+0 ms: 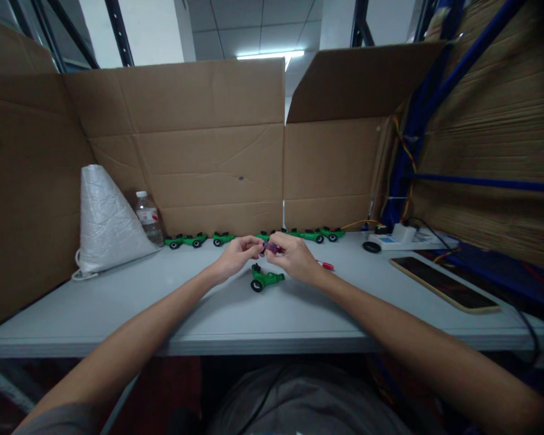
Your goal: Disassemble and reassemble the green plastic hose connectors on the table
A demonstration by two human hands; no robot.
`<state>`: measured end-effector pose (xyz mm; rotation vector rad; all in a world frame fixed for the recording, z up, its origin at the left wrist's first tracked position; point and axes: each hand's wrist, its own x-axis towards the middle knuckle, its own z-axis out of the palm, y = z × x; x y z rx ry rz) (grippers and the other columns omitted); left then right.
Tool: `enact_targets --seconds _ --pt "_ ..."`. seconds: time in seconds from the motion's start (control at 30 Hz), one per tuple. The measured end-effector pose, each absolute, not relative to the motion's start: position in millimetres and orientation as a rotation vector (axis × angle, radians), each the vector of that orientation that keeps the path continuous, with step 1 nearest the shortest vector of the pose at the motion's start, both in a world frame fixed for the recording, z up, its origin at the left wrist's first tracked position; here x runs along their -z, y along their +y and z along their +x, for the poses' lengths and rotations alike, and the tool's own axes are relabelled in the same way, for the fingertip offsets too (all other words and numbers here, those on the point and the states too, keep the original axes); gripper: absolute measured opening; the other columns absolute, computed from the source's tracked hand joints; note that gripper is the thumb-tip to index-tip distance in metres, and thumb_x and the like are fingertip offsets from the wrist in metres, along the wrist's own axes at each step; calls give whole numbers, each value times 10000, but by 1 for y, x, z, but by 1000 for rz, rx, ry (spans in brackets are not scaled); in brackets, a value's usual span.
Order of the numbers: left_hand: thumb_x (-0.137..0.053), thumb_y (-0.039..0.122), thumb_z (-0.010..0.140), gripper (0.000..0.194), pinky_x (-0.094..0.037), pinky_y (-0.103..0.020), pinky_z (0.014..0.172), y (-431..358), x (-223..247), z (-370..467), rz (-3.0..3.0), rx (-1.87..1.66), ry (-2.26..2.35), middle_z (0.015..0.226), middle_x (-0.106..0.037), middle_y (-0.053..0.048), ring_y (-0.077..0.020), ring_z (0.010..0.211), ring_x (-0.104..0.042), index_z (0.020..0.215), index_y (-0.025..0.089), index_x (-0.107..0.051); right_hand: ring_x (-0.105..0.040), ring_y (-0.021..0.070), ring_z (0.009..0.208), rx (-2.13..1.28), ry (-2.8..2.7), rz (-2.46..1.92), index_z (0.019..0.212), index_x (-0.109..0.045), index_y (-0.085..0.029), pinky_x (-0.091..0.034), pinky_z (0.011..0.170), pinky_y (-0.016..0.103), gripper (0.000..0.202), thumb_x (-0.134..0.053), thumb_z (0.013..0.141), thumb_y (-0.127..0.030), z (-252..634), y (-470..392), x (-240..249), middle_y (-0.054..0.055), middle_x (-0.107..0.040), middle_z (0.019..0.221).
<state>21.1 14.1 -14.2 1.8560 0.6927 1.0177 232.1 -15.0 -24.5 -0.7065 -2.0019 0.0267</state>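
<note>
My left hand (236,257) and my right hand (296,256) meet over the middle of the table, both closed in a pinch. Between their fingertips is a small purple piece (271,247), partly hidden by the fingers; its exact kind is too small to make out. Just below them on the table lies a green toy vehicle part (266,278) with a black wheel at its left end. Beside my right hand rests a red-handled tool (326,265), its other end covered by the hand.
Several green toy vehicles (194,240) line the back of the white table (199,332), against a cardboard wall (208,163). A silvery bag (111,223) and a water bottle (148,217) stand at the left. At the right are a power strip (396,240) and a phone (444,284).
</note>
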Motion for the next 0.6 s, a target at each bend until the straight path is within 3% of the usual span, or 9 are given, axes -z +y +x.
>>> enact_targets --seconds 0.2,0.33,0.43,0.6 --pt "-651 623 949 490 -484 -292 745 14 12 20 2092 -1034 730 811 -703 -51 -166 756 -615 931 138 -715 -491 170 760 -39 -2037 -711 809 -528 -217 -341 715 290 128 -607 909 -221 233 -15 25 0 -539 826" --pt "-552 521 1036 400 -508 -299 795 8 13 20 2218 -1110 733 1030 -723 -79 -178 864 -650 1145 163 -694 -481 161 722 -184 -1965 -763 798 -542 -212 -331 674 287 156 -594 933 -270 230 -14 24 -12 -542 782" --pt "-606 391 1017 346 -514 -299 836 2 12 19 2306 -1136 683 1186 -690 -94 -165 907 -647 1299 190 -623 -482 157 706 -344 -1899 -791 795 -555 -208 -344 655 283 195 -570 950 -325 231 -11 23 -19 -541 753" --pt "-699 340 960 365 -509 -292 803 0 9 18 2383 -1151 658 1132 -676 -78 -141 816 -618 1289 203 -619 -468 143 635 -608 -1835 -822 774 -605 -200 -343 583 270 261 -591 925 -413 233 -4 26 -17 -565 715"
